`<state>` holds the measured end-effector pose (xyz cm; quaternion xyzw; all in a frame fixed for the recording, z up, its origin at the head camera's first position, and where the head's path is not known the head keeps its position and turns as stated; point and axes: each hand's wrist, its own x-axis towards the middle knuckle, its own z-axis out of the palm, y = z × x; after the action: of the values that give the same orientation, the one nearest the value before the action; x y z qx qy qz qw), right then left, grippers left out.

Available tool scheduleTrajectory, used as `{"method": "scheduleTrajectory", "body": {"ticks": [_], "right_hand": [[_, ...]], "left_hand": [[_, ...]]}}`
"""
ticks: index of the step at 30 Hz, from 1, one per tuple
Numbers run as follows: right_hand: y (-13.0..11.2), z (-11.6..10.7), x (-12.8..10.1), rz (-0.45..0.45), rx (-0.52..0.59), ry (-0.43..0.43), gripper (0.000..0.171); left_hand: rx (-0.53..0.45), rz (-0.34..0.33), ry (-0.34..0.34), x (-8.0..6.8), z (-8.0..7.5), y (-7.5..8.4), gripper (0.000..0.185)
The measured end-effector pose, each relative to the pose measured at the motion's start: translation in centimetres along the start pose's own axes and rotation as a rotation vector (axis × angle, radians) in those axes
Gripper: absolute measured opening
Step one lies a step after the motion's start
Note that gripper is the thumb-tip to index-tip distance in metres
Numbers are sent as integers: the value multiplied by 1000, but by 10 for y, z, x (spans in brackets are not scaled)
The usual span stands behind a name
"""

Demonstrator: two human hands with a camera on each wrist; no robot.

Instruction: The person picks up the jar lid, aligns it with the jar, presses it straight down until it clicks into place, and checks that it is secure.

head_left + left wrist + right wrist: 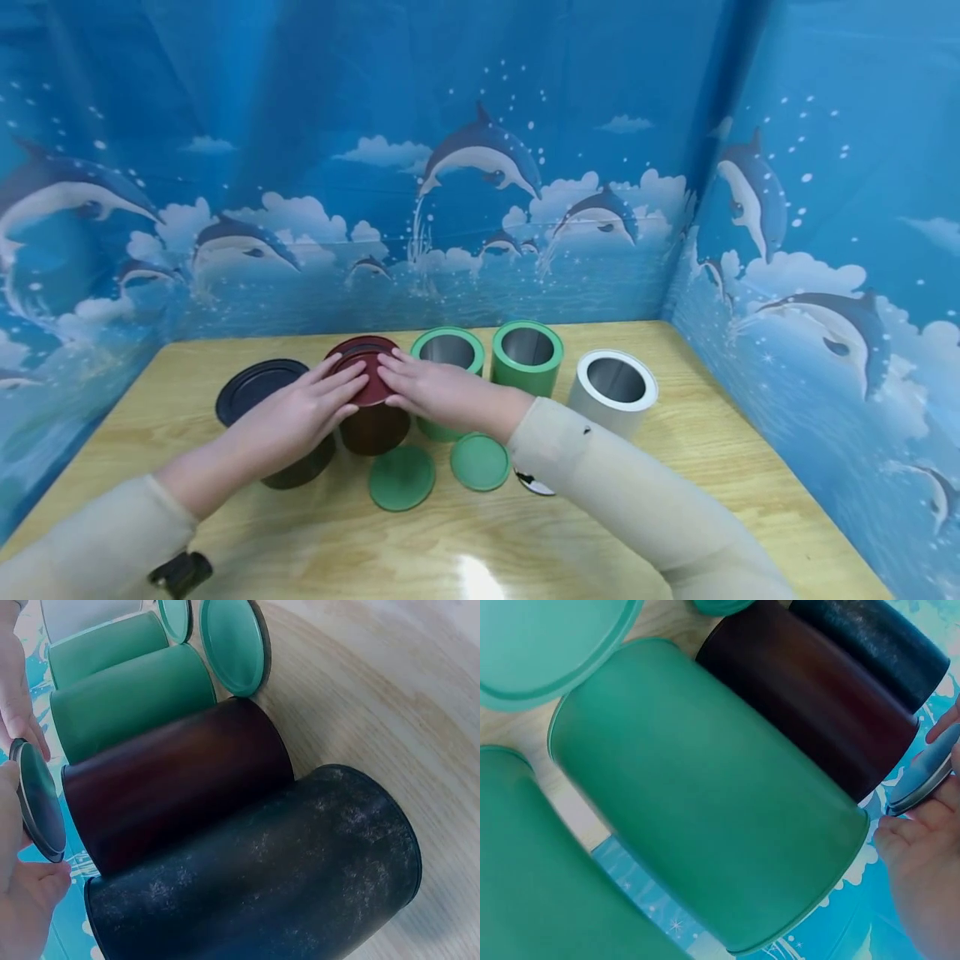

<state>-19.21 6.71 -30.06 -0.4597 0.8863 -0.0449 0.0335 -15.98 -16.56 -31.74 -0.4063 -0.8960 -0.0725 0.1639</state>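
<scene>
Head view: both hands' fingers (341,387) pinch, seemingly, red lid (365,367) over red can (375,427).

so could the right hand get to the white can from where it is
Probably yes. The right hand is holding the dark red lid together with the left hand, but the white can stands open beside its forearm with nothing between them.

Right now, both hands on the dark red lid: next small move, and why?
Probably lower the dark red lid squarely onto the dark red can and press. Left hand and right hand hold it tilted above the rim, not seated; the wrist views show a gap between lid and can.
</scene>
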Motion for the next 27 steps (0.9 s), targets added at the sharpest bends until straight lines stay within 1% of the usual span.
{"method": "scheduleTrajectory", "body": {"ticks": [4,9,15,18,22,25,27], "right_hand": [[3,-1,5,9,25,-23,53],[6,-3,9,18,49,-45,53],[13,-7,14,-10,89,-41,50],[15,-9,16,-8,87,-45,50],[18,-8,21,3,95,-59,50],[21,-7,24,10,111,-70,50],[22,-5,26,15,117,-73,51]], "left_hand": [[-7,-14,-16,1,-1,-4,43],[-21,-48,-72,5,-5,-6,46],[-63,-84,-122,11,-8,-11,45],[-97,-100,-152,14,-10,-13,45],[-167,-131,-196,18,-11,-18,43],[-208,-133,-214,20,-11,-22,42],[-218,-120,-217,22,-11,-25,42]]}}
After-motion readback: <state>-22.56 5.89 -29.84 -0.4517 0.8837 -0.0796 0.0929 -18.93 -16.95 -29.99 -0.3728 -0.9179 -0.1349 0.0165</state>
